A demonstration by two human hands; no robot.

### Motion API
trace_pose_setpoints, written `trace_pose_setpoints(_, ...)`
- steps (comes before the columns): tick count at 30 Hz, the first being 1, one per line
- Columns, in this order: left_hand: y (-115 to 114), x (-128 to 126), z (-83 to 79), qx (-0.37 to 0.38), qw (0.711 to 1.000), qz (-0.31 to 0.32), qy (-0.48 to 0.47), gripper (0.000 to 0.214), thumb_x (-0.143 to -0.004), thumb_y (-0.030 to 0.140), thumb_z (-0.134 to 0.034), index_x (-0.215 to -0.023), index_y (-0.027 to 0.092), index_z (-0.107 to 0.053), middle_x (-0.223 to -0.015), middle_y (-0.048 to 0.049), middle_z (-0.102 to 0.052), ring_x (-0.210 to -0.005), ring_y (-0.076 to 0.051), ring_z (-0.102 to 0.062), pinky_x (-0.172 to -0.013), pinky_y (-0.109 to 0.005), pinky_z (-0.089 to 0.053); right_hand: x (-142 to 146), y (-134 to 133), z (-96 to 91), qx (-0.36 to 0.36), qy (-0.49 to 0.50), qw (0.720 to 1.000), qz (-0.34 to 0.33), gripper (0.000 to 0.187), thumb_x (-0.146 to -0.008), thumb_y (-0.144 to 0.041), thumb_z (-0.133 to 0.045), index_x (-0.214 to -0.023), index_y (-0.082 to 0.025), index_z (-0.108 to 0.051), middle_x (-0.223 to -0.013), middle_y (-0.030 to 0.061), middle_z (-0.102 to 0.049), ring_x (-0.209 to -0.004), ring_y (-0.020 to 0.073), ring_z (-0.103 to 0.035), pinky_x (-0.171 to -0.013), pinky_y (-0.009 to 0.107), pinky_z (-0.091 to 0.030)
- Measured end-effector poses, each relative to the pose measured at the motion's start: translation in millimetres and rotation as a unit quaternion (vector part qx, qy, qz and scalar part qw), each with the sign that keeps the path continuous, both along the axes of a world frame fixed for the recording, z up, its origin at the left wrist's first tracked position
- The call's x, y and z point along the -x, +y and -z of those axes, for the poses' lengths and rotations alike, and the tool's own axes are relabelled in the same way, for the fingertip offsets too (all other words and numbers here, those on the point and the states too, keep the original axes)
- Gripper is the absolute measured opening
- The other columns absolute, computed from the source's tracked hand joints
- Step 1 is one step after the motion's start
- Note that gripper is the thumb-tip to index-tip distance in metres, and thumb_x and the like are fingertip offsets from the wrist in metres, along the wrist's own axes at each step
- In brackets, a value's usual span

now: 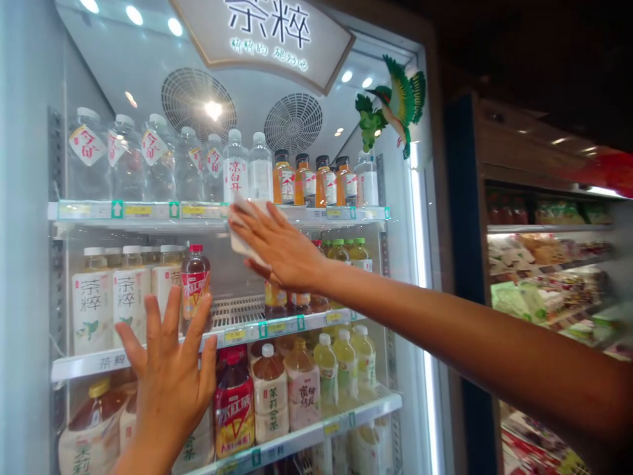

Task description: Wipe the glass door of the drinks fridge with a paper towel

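My right hand (277, 247) presses flat on a white cloth (241, 227) against the glass door (237, 112) of a drinks fridge, at the height of the top shelf edge. The fingers lie stretched over the cloth. Lower left, my left hand (165, 373) rests flat on the same glass with its fingers spread, holding nothing. Behind the glass stand shelves of bottles: clear water bottles (148, 165) on top, white tea bottles (93, 300) in the middle, red-labelled bottles (233, 406) below.
A bird sticker (395, 105) sits at the door's upper right. To the right stands an open chiller (544, 277) with packaged food on its shelves. A sign with white characters (270, 30) tops the fridge.
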State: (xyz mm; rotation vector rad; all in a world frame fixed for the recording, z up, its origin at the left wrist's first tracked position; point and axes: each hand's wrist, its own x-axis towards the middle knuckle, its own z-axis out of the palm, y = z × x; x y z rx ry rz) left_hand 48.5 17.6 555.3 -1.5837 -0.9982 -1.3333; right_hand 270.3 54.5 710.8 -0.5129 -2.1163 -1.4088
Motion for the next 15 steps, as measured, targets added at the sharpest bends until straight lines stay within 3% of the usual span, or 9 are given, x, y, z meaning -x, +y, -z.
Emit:
trace_pose_setpoints(4, -6, -24, 22.3, 0.032, 0.999, -0.002, 0.003, 0.079, -0.096, 0.037, -0.058, -0.161, 0.044, -0.013, -0.174, -0.0008, -0.002, -0.160, -0.034, 0.001, -0.125, -0.066, 0.010, -28, 1, 51.5, 0.021, -0.158, 0.986, -0.037, 0.056, -0.102, -0.032, -0.045, -0.155, -0.014, -0.037, -0.167, 0.0060, -0.034, -0.158, 0.0215, -0.019, -0.132, 0.046, -0.007)
trace_pose_setpoints(6, -8, -35, 32.1, 0.033, 0.999, -0.002, 0.009, 0.079, -0.096, 0.036, -0.058, -0.161, 0.043, -0.014, -0.174, -0.0026, -0.002, -0.160, -0.035, 0.000, -0.124, -0.067, 0.009, -45, 3, 53.1, 0.023, -0.145, 0.989, -0.025, 0.056, -0.103, -0.031, -0.042, -0.156, -0.014, -0.035, -0.168, 0.0065, -0.032, -0.158, 0.0219, -0.019, -0.132, 0.047, -0.006)
trace_pose_setpoints(9, -9, -53, 41.6, 0.035, 0.999, -0.001, 0.008, 0.078, -0.096, 0.033, -0.057, -0.161, 0.042, -0.013, -0.174, -0.0036, -0.003, -0.160, -0.035, 0.000, -0.124, -0.069, 0.008, -68, 6, 37.3, 0.023, -0.004, 1.000, 0.015, 0.063, -0.104, -0.033, -0.041, -0.160, -0.010, -0.024, -0.170, 0.0122, -0.022, -0.160, 0.0259, -0.011, -0.131, 0.053, -0.006)
trace_pose_setpoints(11, -9, -64, 47.5, 0.038, 0.999, 0.000, 0.009, 0.079, -0.096, 0.032, -0.058, -0.161, 0.042, -0.014, -0.174, -0.0040, -0.002, -0.160, -0.035, 0.002, -0.123, -0.069, 0.008, -78, 8, 40.5, 0.025, 0.034, 0.999, 0.022, 0.065, -0.103, -0.033, -0.043, -0.160, -0.010, -0.023, -0.171, 0.0129, -0.020, -0.160, 0.0268, -0.009, -0.131, 0.055, -0.006)
trace_pose_setpoints(15, -8, -84, 64.3, 0.047, 0.999, 0.002, 0.021, 0.082, -0.094, 0.026, -0.058, -0.162, 0.039, -0.013, -0.174, -0.0058, -0.001, -0.160, -0.034, 0.003, -0.124, -0.068, 0.009, -91, 9, 81.8, 0.031, -0.160, 0.987, -0.018, 0.059, -0.100, -0.031, -0.046, -0.156, -0.018, -0.036, -0.168, 0.0032, -0.032, -0.159, 0.0216, -0.016, -0.132, 0.049, -0.006)
